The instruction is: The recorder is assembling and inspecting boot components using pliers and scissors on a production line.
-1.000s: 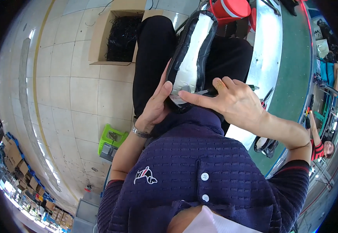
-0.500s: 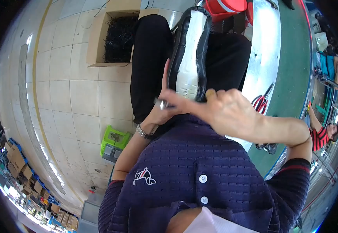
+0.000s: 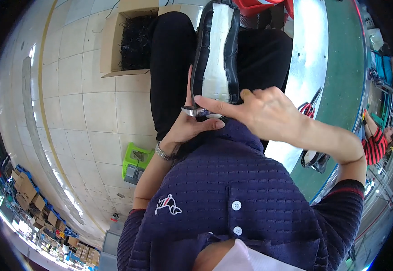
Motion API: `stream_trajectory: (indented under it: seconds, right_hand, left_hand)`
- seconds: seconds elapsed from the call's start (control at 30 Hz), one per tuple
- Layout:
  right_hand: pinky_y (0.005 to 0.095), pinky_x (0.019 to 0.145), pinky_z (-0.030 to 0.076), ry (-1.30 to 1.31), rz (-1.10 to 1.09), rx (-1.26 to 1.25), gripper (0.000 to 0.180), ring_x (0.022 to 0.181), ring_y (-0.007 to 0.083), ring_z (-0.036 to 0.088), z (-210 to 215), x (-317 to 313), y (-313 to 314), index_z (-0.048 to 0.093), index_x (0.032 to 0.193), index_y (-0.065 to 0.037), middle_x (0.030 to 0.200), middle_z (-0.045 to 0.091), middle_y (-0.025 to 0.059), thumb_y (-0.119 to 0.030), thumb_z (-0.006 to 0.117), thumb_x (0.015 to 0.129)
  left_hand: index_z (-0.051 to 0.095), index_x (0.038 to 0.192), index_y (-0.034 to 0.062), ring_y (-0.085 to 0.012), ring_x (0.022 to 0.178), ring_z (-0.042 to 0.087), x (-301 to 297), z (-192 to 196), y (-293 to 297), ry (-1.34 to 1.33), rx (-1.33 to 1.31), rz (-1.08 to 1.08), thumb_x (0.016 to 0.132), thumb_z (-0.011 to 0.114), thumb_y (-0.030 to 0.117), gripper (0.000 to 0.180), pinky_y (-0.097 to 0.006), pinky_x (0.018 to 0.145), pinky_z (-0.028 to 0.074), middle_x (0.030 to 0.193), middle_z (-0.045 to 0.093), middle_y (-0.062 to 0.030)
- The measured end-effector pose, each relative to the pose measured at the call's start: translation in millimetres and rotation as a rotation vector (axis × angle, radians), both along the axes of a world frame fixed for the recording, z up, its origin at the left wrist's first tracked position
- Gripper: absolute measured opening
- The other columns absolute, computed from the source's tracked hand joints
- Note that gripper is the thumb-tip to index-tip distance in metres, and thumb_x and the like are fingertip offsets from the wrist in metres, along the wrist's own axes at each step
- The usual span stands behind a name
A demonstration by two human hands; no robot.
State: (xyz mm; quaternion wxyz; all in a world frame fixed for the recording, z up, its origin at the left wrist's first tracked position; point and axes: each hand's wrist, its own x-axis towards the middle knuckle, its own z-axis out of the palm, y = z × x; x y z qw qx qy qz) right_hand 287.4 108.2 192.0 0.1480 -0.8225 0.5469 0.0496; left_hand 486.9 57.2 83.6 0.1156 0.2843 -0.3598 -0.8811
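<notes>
A black leather shoe upper (image 3: 199,58) lies sole side up between my thighs, with a white strip (image 3: 217,45) along its middle. My left hand (image 3: 186,126) grips its near end, one finger stretched along the left side and the thumb across the end. My right hand (image 3: 273,113) is over the same end from the right, its index finger laid along a shiny metal tool (image 3: 197,111) that touches or nearly touches the shoe. The tool's handle is hidden by my fingers, so its exact kind does not show. Something yellowish shows at my right fingers.
An open cardboard box (image 3: 109,49) of black scraps stands left of my leg. A green plastic stool (image 3: 135,156) is on the tiled floor. Beside my right leg runs a metal bench (image 3: 309,54) with red-handled pliers (image 3: 307,107); red containers (image 3: 255,7) are ahead. Another person (image 3: 373,144) sits far right.
The shoe has shifted slightly away from me and to the left. My right hand has moved up a little and slowed from a blur, and the metal tool now shows more clearly.
</notes>
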Motion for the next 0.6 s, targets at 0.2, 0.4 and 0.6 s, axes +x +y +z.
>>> stream_trajectory:
  seconds: [0.2, 0.4, 0.6]
  right_hand:
    - [0.0263, 0.037, 0.042, -0.156, -0.057, -0.095, 0.07, 0.039, 0.0143, 0.053, 17, 2, -18, 0.035, 0.149, -0.025, 0.048, 0.051, 0.0039, -0.008, 0.052, 0.083]
    - [0.0287, 0.038, 0.045, -0.105, -0.04, -0.054, 0.068, 0.045, 0.0153, 0.059, 33, -2, -31, 0.033, 0.149, -0.027, 0.055, 0.056, 0.0066, -0.013, 0.055, 0.086]
    - [0.0352, 0.041, 0.048, -0.085, -0.247, 0.04, 0.062, 0.046, 0.0227, 0.061, 1, -30, -43, 0.033, 0.148, -0.03, 0.054, 0.058, 0.0097, -0.018, 0.055, 0.092]
  left_hand:
    - [0.053, 0.123, 0.0007, -0.0144, 0.112, 0.055, 10, -20, 11, 0.105, 0.183, 0.043, 0.086, 0.072, 0.011, 0.042, -0.03, 0.099, 0.043, 0.12, 0.059, -0.0068]
    - [0.054, 0.121, 0.0009, -0.0114, 0.1, 0.058, 3, 11, -9, -0.078, 0.03, 0.04, 0.085, 0.074, 0.012, 0.042, -0.028, 0.09, 0.046, 0.11, 0.063, -0.0047]
    - [0.046, 0.131, 0.0004, -0.0135, 0.11, 0.056, -3, 23, -34, -0.156, 0.083, -0.069, 0.076, 0.08, 0.009, 0.066, -0.03, 0.099, 0.043, 0.116, 0.06, -0.0058]
